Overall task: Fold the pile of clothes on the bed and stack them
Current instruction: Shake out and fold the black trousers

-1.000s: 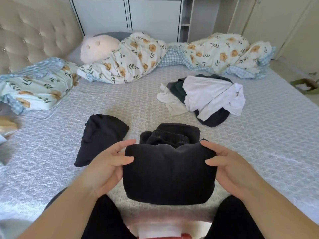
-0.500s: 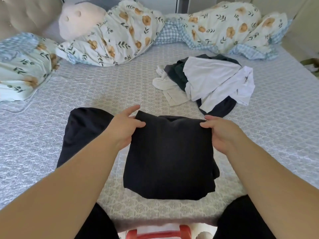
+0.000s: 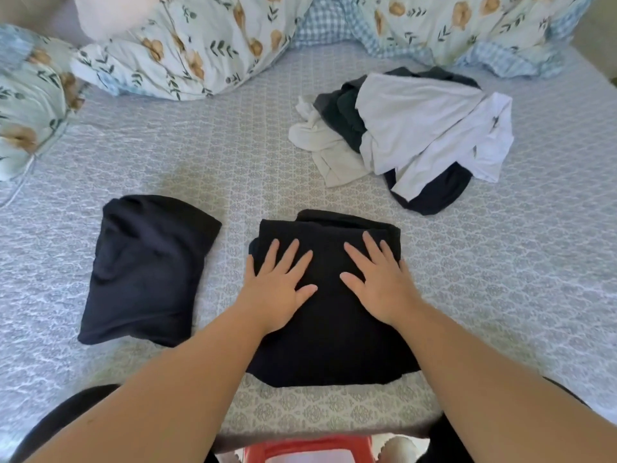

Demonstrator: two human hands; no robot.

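Both hands, left [image 3: 278,289] and right [image 3: 380,282], spread flat, pinching nothing, press the folded black garment [image 3: 329,345] to flatten its creases on the bed [image 3: 500,295].

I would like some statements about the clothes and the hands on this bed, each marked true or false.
1. Both hands lie flat on the folded black garment. True: left hand, right hand.
2. The other folded dark garment is stacked on top of it. False: it lies apart, to its left.
3. The unfolded pile holds white and dark pieces. True.
4. The right hand grips a white shirt. False: it rests open on the black garment.
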